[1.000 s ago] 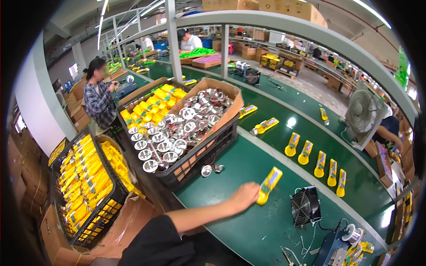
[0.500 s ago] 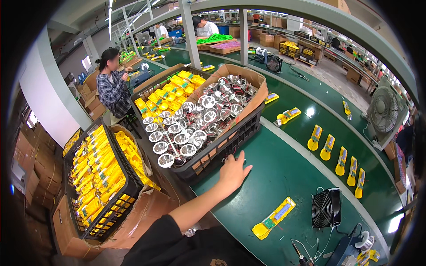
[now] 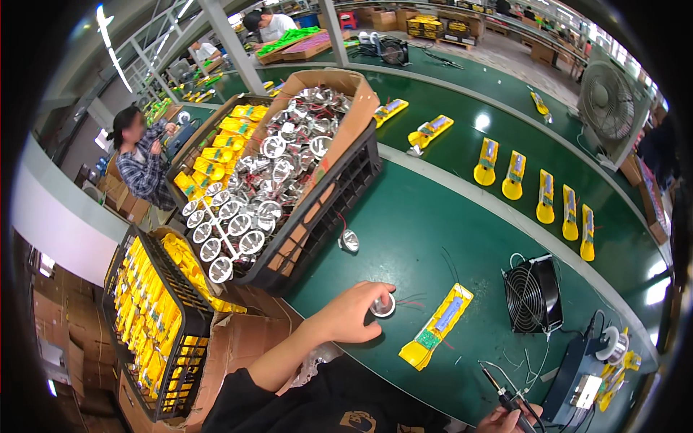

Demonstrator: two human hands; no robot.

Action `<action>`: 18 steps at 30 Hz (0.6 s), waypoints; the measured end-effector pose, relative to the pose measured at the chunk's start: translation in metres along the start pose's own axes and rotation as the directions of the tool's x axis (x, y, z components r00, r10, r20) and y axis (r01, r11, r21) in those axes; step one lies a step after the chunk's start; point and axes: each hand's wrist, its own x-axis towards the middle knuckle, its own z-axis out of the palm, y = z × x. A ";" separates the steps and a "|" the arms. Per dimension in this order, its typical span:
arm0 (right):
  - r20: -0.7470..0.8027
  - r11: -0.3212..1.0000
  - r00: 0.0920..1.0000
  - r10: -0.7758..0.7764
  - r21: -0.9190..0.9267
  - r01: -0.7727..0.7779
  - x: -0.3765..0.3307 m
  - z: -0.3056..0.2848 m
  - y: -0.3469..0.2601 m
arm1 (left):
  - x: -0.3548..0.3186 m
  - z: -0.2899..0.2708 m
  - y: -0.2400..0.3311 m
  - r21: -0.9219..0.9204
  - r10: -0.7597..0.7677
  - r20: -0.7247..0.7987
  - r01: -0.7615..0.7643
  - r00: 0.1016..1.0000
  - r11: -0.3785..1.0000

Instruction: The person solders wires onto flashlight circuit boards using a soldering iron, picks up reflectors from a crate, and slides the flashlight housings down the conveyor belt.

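My left hand (image 3: 350,315) is on the green bench with its fingers curled at a small silver reflector cup (image 3: 382,305); thin red wires trail from the cup. To its right lies a yellow flashlight housing (image 3: 437,328) with a green circuit board, a blue cell and loose wires. At the lower edge my right hand (image 3: 510,419) is closed round a soldering iron (image 3: 501,387), tip pointing up and left. Another silver reflector (image 3: 349,241) with a red wire rests by the black crate (image 3: 317,224), which holds many reflectors and yellow housings.
A small black fan (image 3: 533,294) stands on the right, near a blue soldering station (image 3: 574,386) and a solder spool (image 3: 613,345). Several yellow housings lie on the green conveyor (image 3: 462,162) beyond. A second crate (image 3: 189,346) of housings stands left. Other people work farther back.
My left hand has moved from the crate's edge toward me, now at a reflector cup. My right hand has come into view with the soldering iron. The view has shifted.
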 end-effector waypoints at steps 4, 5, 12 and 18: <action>0.015 0.999 1.000 0.003 0.052 -0.004 0.001 0.002 -0.004 | 0.020 0.010 -0.007 -0.141 -0.126 -0.138 0.107 0.982 0.984; 0.008 0.999 1.000 0.003 0.041 -0.003 0.003 0.003 -0.007 | 0.028 0.010 -0.008 -0.150 -0.123 -0.129 0.103 0.984 0.983; -0.015 0.912 1.000 -0.024 0.410 0.028 0.004 -0.006 0.021 | 0.063 0.012 0.004 0.057 0.011 0.316 -0.031 0.949 0.998; -0.040 0.948 0.999 -0.016 0.317 0.028 0.006 -0.001 0.011 | 0.047 0.008 -0.010 0.062 0.155 0.336 -0.186 0.929 0.981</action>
